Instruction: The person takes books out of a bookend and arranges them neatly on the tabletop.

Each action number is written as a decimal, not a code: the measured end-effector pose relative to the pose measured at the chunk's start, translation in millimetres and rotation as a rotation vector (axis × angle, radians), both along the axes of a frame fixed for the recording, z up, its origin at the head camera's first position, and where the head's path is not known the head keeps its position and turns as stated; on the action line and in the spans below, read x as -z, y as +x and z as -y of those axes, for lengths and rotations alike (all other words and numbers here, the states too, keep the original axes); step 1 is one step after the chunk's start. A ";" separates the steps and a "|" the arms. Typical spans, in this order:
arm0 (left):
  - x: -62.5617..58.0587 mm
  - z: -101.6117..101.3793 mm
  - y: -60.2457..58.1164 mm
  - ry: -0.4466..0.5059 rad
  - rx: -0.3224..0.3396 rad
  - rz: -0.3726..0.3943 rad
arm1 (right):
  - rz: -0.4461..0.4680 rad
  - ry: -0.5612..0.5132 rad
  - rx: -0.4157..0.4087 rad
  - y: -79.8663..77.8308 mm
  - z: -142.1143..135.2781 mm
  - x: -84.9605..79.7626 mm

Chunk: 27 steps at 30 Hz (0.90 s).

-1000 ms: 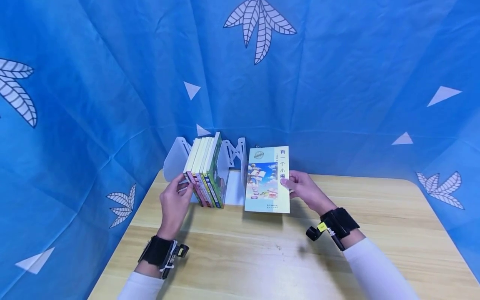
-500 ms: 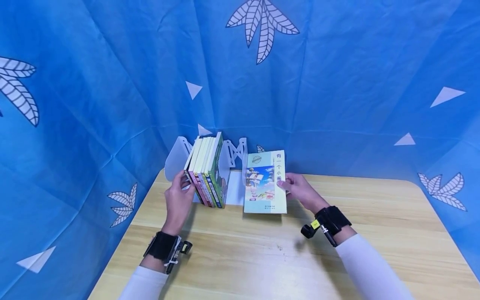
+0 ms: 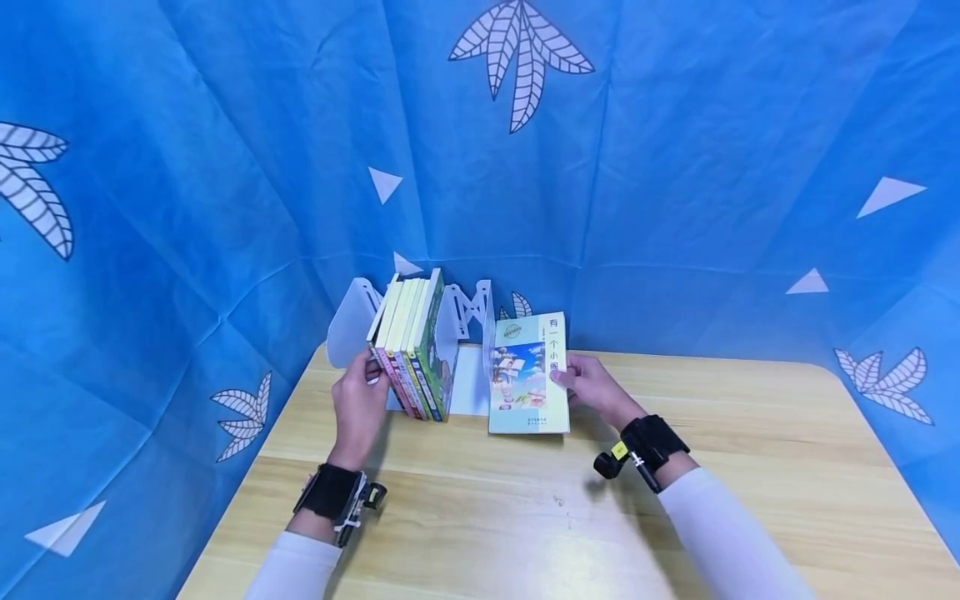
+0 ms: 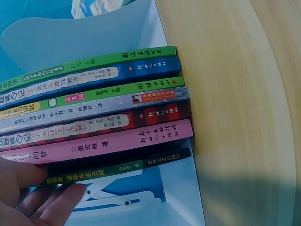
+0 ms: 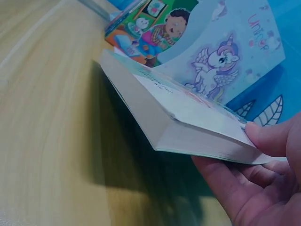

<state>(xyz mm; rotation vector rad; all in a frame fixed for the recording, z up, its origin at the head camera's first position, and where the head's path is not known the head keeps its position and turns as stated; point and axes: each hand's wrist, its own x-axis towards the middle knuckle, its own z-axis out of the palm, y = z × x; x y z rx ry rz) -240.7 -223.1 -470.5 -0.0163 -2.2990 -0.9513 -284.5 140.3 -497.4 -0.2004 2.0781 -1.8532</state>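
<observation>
Several upright books (image 3: 411, 333) stand in a row in a white book rack (image 3: 351, 327). At the row's left end, my left hand (image 3: 360, 408) pinches a thin dark green book (image 4: 120, 174), the thumb on one face and fingers on the other. That book's top leans slightly apart from its neighbour, a pink-spined book (image 4: 113, 143). My right hand (image 3: 596, 390) holds a pale blue and cream paperback (image 3: 525, 375) by its right edge, thumb on the cover and fingers beneath. The paperback is tilted, cover up, just right of the rack, with its shadow below.
The rack's right end panel (image 5: 221, 66) bears a unicorn picture. Its white base (image 3: 471, 379) shows between the row and that panel. Behind the wooden table (image 3: 480, 508) hangs a blue curtain (image 3: 675, 167) with leaf prints.
My right hand has brought the paperback left and a little lower, towards the rack. My left hand has shifted slightly right, and a gap has opened at the top beside the leftmost book.
</observation>
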 end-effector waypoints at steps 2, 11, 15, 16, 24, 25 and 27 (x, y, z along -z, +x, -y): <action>-0.1 -1.5 -0.9 -0.002 -0.002 0.000 | 0.012 0.014 0.013 -0.3 -0.3 3.6; -1.1 -4.9 0.1 0.034 0.004 0.058 | 0.102 0.018 0.030 1.5 1.9 16.2; 0.1 -4.8 0.7 0.046 -0.001 0.080 | 0.134 0.054 0.071 1.9 4.3 20.9; 0.1 -4.7 0.6 0.048 -0.001 0.084 | 0.135 0.068 0.084 1.8 4.9 22.0; -0.5 -4.5 0.4 0.052 -0.025 0.122 | 0.105 0.237 0.134 1.4 8.9 27.7; -0.3 -4.5 0.3 0.050 -0.026 0.121 | 0.096 0.277 0.139 1.8 9.2 27.4; -0.1 -4.3 -0.1 0.047 -0.027 0.117 | 0.073 0.370 0.162 3.2 9.6 25.8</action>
